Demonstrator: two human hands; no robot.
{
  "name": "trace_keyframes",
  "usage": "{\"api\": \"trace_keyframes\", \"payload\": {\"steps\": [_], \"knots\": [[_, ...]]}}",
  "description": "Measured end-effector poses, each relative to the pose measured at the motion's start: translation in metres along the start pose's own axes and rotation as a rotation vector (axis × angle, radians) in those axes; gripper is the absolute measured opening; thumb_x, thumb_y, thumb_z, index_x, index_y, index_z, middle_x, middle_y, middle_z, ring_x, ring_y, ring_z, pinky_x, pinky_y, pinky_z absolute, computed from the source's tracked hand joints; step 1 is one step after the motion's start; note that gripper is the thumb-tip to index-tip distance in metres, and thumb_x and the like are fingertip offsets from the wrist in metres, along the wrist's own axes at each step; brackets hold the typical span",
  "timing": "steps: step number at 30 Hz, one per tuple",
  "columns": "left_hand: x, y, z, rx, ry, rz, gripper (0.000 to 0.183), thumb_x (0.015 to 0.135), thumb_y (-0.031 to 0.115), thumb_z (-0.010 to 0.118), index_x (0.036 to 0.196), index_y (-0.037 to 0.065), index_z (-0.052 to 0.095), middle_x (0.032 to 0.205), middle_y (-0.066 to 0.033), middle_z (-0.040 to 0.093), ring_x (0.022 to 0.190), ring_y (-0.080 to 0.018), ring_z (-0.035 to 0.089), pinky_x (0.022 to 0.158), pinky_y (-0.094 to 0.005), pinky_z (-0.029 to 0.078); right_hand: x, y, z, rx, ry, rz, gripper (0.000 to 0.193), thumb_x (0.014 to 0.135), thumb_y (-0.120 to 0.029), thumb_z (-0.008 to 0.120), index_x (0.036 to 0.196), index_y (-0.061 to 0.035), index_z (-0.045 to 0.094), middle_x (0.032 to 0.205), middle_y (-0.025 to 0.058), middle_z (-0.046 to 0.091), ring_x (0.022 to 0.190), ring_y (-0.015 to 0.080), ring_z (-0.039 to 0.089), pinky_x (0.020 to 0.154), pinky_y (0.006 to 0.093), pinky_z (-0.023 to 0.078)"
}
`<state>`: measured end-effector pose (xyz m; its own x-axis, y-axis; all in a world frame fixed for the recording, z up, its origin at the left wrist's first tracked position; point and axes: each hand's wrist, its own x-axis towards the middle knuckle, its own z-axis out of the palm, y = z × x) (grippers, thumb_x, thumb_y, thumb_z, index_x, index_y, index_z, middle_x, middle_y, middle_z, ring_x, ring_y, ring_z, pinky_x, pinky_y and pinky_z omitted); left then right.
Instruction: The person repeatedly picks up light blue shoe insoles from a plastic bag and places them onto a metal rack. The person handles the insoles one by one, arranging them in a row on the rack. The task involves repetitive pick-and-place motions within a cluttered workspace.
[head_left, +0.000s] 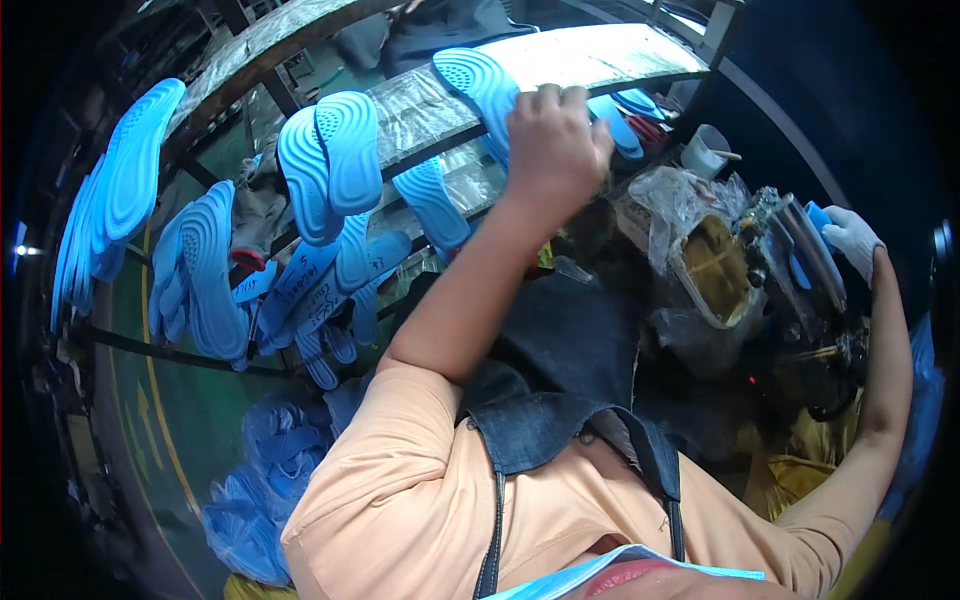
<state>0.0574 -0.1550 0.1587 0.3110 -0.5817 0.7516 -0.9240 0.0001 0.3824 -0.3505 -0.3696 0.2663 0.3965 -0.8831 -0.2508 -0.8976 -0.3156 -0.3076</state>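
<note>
My bare left hand [558,145] is raised over the front edge of the upper shelf, its fingers curled and their tips hidden. Beside it, overlapping its edge in view, a light-blue insole [478,82] with ridged rings and small dimples hangs partly over the shelf. Another blue insole [617,128] shows just past my thumb. On the far right, my right hand [853,242] wears a white glove and is closed on a blue piece [819,217], apparently an insole, against a machine with a shiny metal roller [812,250].
More blue insoles [350,150] hang over the metal-topped shelf [425,110], with stacks [130,165] at the left. A plastic-lined tub [712,265] of brownish material and a white cup [705,150] stand between shelf and machine. Blue plastic bags [262,490] lie at lower left.
</note>
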Motion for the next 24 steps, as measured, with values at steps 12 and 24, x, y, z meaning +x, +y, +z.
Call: {"api": "trace_keyframes", "payload": {"steps": [12,24], "knots": [[0.038,-0.084,0.012,0.432,-0.417,-0.406,0.074,0.083,0.058,0.065,0.129,0.001,0.054,0.137,-0.0198,0.051,0.133,-0.0372,0.036,0.109,-0.0566,0.027,0.148,-0.182,-0.026,0.475,0.11,-0.533,0.053,0.091,-0.05,0.059,0.124,-0.0089,0.06,0.102,0.0047,0.063,0.09,0.0129,0.06,0.08,0.03,0.05],[0.035,-0.095,-0.002,0.403,-0.44,-0.285,0.058,0.087,0.037,0.063,0.13,0.0,0.052,0.133,-0.0272,0.05,0.127,-0.0421,0.044,0.106,-0.0501,0.035,0.304,-0.283,0.069,-0.12,0.147,-0.173,0.084,0.087,-0.071,0.047,0.129,-0.0002,0.06,0.123,0.0221,0.064,0.112,0.0324,0.062,0.098,0.0429,0.046]]}}
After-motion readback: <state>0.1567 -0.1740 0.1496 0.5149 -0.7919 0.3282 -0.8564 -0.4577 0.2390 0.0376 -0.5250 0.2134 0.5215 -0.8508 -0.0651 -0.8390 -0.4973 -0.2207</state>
